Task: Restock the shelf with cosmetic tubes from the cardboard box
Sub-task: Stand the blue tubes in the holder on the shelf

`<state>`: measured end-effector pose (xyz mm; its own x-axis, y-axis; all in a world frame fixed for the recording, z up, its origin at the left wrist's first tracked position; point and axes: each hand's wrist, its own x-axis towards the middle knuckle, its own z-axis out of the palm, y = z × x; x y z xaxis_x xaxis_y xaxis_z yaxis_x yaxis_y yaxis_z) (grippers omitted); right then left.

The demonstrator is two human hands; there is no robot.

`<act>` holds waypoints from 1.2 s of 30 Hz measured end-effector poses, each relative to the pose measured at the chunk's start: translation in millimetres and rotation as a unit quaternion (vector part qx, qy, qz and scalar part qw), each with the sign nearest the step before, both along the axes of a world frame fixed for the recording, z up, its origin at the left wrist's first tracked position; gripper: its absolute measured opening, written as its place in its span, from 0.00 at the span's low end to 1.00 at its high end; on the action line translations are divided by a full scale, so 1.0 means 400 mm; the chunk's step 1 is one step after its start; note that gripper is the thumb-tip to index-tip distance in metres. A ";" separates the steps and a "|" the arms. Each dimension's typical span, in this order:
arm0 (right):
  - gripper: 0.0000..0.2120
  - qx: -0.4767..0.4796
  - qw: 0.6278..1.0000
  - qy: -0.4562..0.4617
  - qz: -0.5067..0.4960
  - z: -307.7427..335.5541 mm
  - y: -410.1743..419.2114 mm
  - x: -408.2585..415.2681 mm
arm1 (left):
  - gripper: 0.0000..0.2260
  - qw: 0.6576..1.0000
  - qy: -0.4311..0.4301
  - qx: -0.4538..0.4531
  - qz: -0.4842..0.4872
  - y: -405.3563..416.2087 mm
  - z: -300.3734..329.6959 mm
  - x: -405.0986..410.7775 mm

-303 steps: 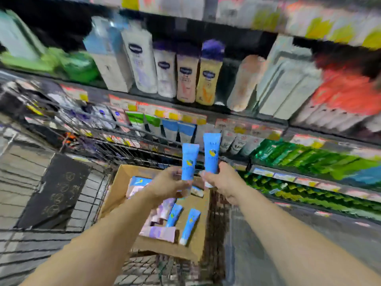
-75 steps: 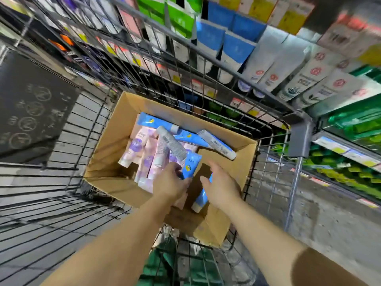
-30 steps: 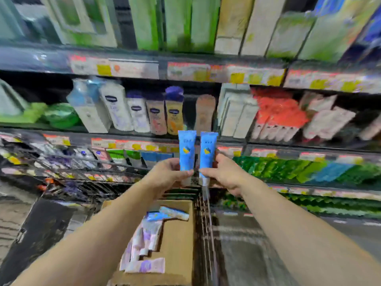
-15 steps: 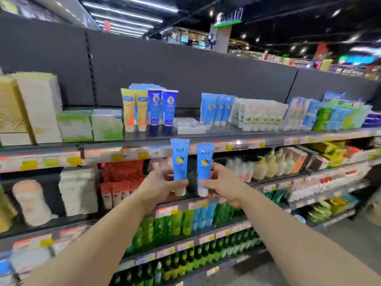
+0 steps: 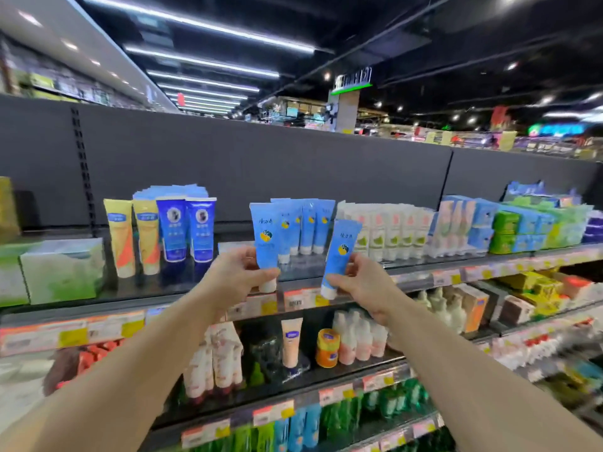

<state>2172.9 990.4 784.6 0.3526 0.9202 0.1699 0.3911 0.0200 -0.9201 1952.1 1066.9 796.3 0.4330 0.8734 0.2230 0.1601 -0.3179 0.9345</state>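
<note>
Left hand [image 5: 236,275] pinches light-blue plastic cosmetic tube [image 5: 266,238], cap down; right hand [image 5: 362,282] pinches a matching tilted tube [image 5: 339,252]. Both at top shelf [image 5: 489,261] edge. Yellow-green logo visible, script unreadable.

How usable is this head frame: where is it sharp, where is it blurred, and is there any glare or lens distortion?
Head view: sharp in the centre, with both held light blue tubes, left and right, and their logos clear, though the print is too small to read; the frame edges smear, especially the green boxes and lower shelves; ceiling light strips glare; wide-angle distortion bows the top shelf edge.
</note>
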 end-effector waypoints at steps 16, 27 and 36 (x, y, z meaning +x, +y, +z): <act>0.11 0.067 0.995 -0.035 0.057 0.024 0.360 0.089 | 0.13 0.997 -0.024 -0.027 0.069 0.174 0.026 0.135; 0.15 -0.017 0.983 -0.123 0.138 0.006 0.399 0.111 | 0.12 0.992 -0.006 -0.015 0.124 0.131 0.004 0.186; 0.18 -0.024 0.984 -0.097 0.148 0.002 0.405 0.119 | 0.10 0.989 0.020 -0.002 0.145 0.127 -0.002 0.197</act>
<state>2220.6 1152.5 785.2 0.0326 0.9864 0.1612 0.5421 0.1181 -0.8320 2030.9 1117.7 795.4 0.1726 0.9631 0.2064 0.2804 -0.2489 0.9271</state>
